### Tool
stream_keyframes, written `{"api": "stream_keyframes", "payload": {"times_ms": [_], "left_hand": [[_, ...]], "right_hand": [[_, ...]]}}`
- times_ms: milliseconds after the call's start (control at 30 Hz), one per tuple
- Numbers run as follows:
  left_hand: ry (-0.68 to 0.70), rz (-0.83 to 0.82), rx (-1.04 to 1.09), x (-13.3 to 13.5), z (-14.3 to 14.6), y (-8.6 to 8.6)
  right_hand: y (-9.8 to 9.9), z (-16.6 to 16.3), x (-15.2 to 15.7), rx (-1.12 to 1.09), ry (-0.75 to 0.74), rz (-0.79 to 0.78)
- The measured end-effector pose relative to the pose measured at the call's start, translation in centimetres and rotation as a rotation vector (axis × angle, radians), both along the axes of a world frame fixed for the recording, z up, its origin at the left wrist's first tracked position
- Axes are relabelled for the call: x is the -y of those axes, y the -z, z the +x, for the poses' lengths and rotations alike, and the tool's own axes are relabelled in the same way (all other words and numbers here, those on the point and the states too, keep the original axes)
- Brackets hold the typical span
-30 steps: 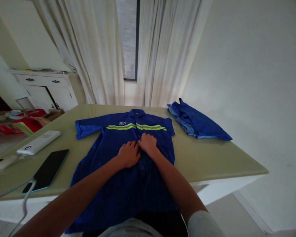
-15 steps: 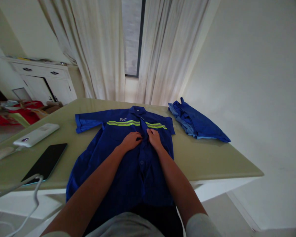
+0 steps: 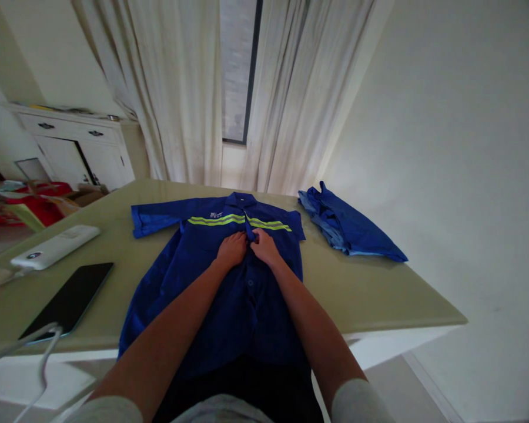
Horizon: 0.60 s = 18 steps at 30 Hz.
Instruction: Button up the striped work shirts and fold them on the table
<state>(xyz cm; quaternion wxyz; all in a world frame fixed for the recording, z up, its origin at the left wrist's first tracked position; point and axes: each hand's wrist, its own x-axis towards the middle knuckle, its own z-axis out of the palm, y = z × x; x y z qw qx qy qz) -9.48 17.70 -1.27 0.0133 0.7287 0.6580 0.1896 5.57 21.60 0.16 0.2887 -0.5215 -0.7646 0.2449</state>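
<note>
A blue short-sleeved work shirt [image 3: 194, 258] lies front up on the table, its collar at the far end and its hem hanging over the near edge. A yellow-green reflective stripe [image 3: 216, 220] crosses its chest. My left hand [image 3: 233, 249] rests on the shirt beside the front opening, its fingers closed on the cloth at the placket; the fingertips are partly hidden. My right hand [image 3: 265, 247] pinches the placket edge just below the stripe. A button [image 3: 250, 283] shows on the front, nearer to me than both hands.
Folded blue garments [image 3: 357, 226] lie at the table's right. On the left are a black phone [image 3: 70, 299], a white power bank [image 3: 55, 248] and a white cable [image 3: 44, 358]. Curtains [image 3: 176, 88] hang behind the table [image 3: 370, 299]; a wall stands to the right.
Both hands have shifted slightly up the front opening towards the stripe. My left hand lies flatter, and the right has turned the placket edge. The view has shifted a little.
</note>
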Motion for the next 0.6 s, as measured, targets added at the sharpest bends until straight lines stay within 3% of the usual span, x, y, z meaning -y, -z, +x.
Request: {"api": "stream_keyframes", "payload": {"times_ms": [100, 200, 400, 500, 600], "left_hand": [[-0.082, 0.013, 0.008, 0.0, -0.4, -0.2], [-0.144, 0.005, 0.01, 0.3, -0.7, -0.8], [-0.169, -0.142, 0.009, 0.6, -1.0, -2.8], [-0.168, -0.172, 0.003, 1.0, -1.3, -2.9], [-0.149, -0.134, 0.027, 1.4, -1.7, -2.3]], "right_hand": [[0.6, -0.6, 1.2, -0.011, 0.039, 0.076], [0.9, -0.4, 1.6, -0.102, -0.037, 0.097], [0.4, 0.9, 1.0, -0.144, -0.107, -0.042], [-0.6, 0.8, 1.0, -0.04, -0.196, -0.082], [-1.9, -0.4, 1.2, 0.223, -0.142, -0.104]]}}
